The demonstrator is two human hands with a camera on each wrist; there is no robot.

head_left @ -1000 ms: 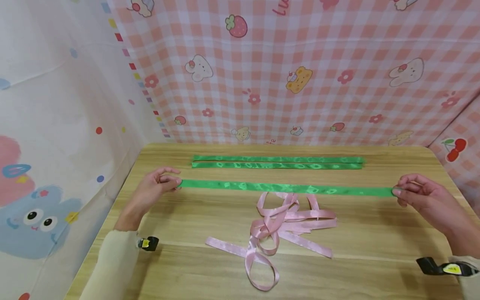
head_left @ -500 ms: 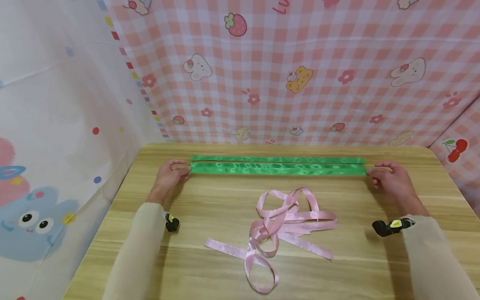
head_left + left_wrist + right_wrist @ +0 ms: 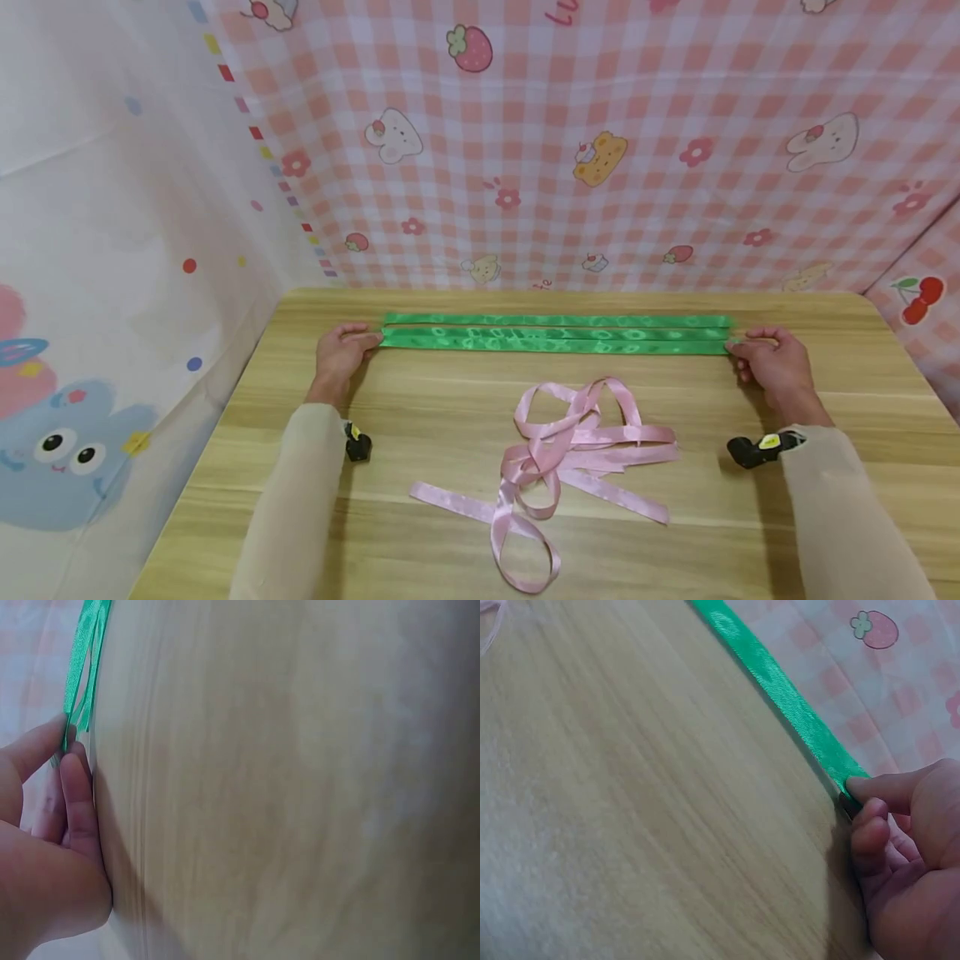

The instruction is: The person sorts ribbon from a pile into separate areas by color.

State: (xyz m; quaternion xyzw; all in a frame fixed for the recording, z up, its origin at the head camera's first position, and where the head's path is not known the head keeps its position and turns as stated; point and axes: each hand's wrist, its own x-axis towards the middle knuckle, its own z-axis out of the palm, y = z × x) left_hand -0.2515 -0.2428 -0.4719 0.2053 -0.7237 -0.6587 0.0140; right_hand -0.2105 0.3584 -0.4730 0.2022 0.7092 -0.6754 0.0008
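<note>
Front ribbon (image 3: 555,346): shifted back since a second ago, when it was stretched beside the pink ribbon (image 3: 553,446); now it runs straight and taut just in front of the middle ribbon (image 3: 555,333)
White cloth (image 3: 135,217): hangs left of the tabletop (image 3: 637,567), printed with dots and a blue figure
Left hand (image 3: 341,352): grip pinching the front ribbon's left end between thumb and finger, low at the tabletop
Left camera (image 3: 358,443): black, at the cuff
Rear ribbon (image 3: 555,321): green like the other two, behind the middle one across a thin gap
Pink heap: loose loops lying nearer than the green strips, between the arms
Right camera (image 3: 756,451): black, yellow label
Right hand (image 3: 776,367): grip pinching the front ribbon's right end
</note>
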